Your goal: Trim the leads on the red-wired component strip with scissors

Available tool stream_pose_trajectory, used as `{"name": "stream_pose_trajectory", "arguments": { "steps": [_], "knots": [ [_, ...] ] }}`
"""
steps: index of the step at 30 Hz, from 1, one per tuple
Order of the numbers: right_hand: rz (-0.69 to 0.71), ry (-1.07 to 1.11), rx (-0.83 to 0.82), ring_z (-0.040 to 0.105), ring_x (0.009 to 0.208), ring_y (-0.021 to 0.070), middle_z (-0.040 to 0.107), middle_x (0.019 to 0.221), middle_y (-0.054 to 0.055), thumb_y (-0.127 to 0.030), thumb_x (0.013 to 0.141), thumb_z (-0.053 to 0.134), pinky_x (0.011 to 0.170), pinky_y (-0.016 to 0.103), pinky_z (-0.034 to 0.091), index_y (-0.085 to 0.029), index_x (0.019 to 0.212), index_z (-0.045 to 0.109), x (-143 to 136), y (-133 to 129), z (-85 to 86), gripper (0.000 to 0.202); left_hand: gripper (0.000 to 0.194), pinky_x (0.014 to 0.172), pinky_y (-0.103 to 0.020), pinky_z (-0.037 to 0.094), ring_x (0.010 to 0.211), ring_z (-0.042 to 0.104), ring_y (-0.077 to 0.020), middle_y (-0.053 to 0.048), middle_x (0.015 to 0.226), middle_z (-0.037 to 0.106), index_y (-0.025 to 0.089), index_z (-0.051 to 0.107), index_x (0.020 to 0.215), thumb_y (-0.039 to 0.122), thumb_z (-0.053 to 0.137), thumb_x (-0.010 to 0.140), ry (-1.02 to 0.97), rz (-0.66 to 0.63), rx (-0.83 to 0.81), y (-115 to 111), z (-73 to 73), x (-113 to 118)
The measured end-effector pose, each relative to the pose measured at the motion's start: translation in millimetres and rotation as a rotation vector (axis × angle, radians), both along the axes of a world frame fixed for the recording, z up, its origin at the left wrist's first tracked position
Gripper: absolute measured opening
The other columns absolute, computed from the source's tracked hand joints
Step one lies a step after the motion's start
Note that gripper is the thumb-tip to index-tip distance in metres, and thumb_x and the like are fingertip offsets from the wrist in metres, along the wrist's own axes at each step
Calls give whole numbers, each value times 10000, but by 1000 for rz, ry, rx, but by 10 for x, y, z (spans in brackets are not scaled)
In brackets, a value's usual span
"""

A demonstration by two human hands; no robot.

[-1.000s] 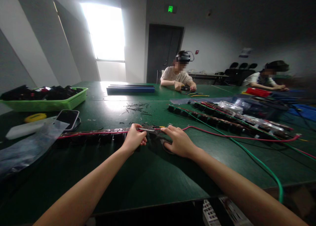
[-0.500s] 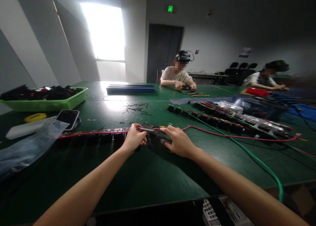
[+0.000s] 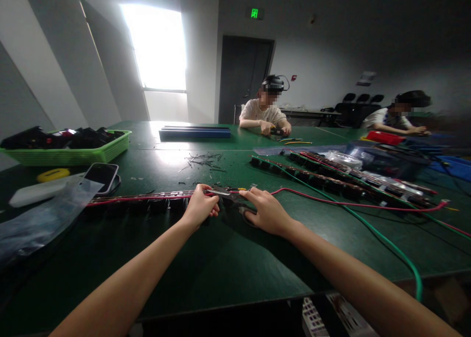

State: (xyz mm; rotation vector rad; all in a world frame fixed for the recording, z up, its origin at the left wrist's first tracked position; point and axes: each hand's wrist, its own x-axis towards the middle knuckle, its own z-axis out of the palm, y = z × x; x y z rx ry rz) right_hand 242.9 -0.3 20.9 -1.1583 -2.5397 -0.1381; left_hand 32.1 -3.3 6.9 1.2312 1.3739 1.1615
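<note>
My right hand (image 3: 267,212) is closed on a pair of scissors (image 3: 225,194), their dark handle loops around the fingers. The blades point left, close to the fingertips of my left hand (image 3: 200,207). That hand is closed at the right part of a long strip of black blocks (image 3: 140,204) lying on the table; what exactly it pinches is hidden. A red wire (image 3: 121,199) runs along the strip, under both hands, and continues to the right as a loose red cable (image 3: 324,199). A small yellow-tipped piece (image 3: 241,189) lies just beyond the scissors.
Black clippings (image 3: 206,161) lie beyond my hands. At left are a green basket (image 3: 106,153) of black parts, a phone (image 3: 100,176) and a plastic bag (image 3: 44,221). More wired strips (image 3: 312,176) and a green cable (image 3: 390,246) lie right. Two people (image 3: 263,114) sit across the table.
My hands, the scissors and the strip stay almost in place. The hands of the person across the table have shifted slightly around the tool they hold.
</note>
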Motion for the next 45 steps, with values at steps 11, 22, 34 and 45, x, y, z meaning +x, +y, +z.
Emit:
{"name": "stream_pose_trajectory", "arguments": {
  "steps": [11,22,34,45],
  "knots": [
    [11,6,0,524,910,209,570,1044,78,-224,783,585,804,314,375,-200,1235,496,4,1,-5,461,355,361,-154,362,369,530,-109,26,475,577,134,398,1079,99,544,758,-9,-2,4,10,-20,-5],
    [70,115,-114,555,933,203,593,1046,81,-180,777,580,838,331,412,-188,1204,519,-5,-5,34,432,363,372,-147,370,370,533,-99,32,481,577,135,408,1073,109,581,755,-29,1,-5,-19,19,5],
    [80,298,-225,582,885,185,620,1023,63,-188,799,562,788,301,440,-197,1133,559,-21,-8,10,334,372,371,-156,371,380,543,-108,28,485,582,128,392,1088,119,570,761,8,0,-4,15,-22,-10],
    [-14,228,-36,555,918,208,595,1044,71,-249,811,558,810,313,401,-205,1153,512,14,20,53,347,378,374,-151,366,381,537,-103,27,486,581,131,385,1097,130,575,770,-9,-5,-13,-2,4,-10]
  ]
}}
